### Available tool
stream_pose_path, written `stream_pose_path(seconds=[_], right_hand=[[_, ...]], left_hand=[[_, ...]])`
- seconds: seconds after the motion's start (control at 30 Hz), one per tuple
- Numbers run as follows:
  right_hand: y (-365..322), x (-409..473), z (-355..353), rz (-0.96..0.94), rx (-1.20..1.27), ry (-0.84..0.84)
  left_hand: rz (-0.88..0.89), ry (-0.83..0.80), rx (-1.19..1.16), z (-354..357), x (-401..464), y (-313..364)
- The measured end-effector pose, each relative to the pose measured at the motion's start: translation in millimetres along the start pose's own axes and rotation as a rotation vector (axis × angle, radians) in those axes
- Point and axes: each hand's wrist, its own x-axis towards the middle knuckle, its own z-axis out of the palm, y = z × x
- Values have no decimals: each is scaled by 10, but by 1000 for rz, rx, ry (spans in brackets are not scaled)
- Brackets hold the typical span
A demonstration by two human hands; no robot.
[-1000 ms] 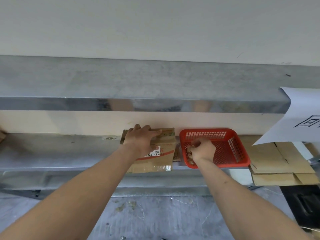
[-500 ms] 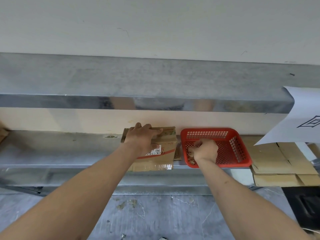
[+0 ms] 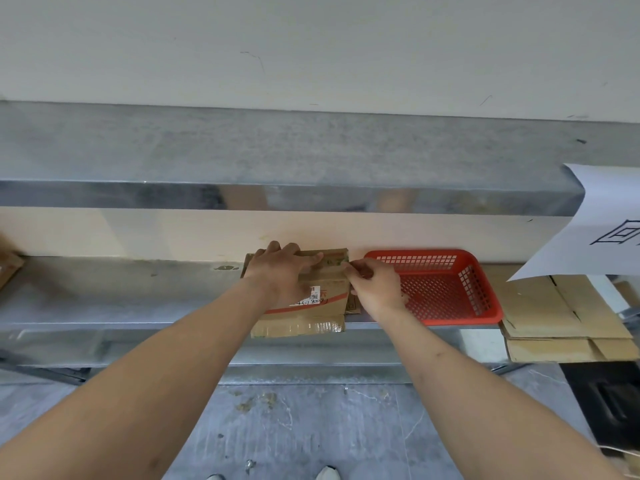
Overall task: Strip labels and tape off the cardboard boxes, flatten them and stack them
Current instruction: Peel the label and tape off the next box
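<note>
Head view shows your left hand (image 3: 284, 271) spread flat on the flattened cardboard box (image 3: 304, 299), which lies on the metal shelf (image 3: 121, 299) with its near edge overhanging. Your right hand (image 3: 375, 289) pinches at the tape or label at the box's far right corner; what exactly it grips is too small to tell. Keep the left palm pressing down and peel low, toward yourself. The red basket (image 3: 450, 289) sits just beside the box on the right, the wall close behind; open shelf lies to the left.
</note>
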Motion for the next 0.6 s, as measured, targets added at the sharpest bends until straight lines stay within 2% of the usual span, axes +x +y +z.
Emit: stream_pose_path(seconds=[0.2,0.4,0.5,0.6], right_hand=[[-209,-44,194,-28,-28,-58],[-433,-104,429,-59,-2,-124],[-495,-135,551,-47,19,-139],[-543,-196,685,-79,9,-303]], left_hand=[[-23,-49,58,-121,-178,-228],[-150,-90,0,-131,-345,-489],[-244,-50,-79,-93,-403,-610],[-351,-55,-90,-40,-459,-700]])
